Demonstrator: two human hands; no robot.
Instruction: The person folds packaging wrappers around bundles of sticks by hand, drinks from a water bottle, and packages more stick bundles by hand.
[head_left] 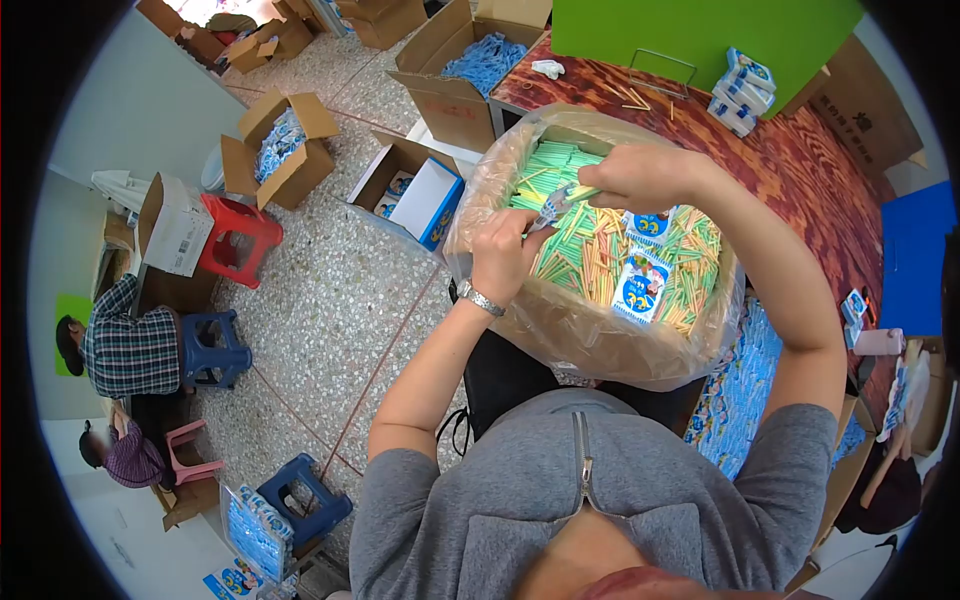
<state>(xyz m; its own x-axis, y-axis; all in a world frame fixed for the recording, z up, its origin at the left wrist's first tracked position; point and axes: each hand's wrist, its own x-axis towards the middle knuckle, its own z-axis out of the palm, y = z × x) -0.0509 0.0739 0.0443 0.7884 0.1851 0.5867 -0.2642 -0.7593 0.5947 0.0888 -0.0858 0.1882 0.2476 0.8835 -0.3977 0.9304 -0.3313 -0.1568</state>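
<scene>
My left hand, wearing a metal watch, is closed on a small printed plastic packet above a big plastic-lined box. Beside it my right hand pinches a few thin yellow-green sticks at the mouth of that packet; how far they reach inside is unclear. Green, yellow and orange sticks fill the box below both hands. On top of them lies a blue and white printed packet, with another packet partly hidden behind it.
A patterned red table holds stacked packets and a wire stand. Open cartons of blue packets stand on the speckled floor. Two people sit at the left near a red stool and blue stools.
</scene>
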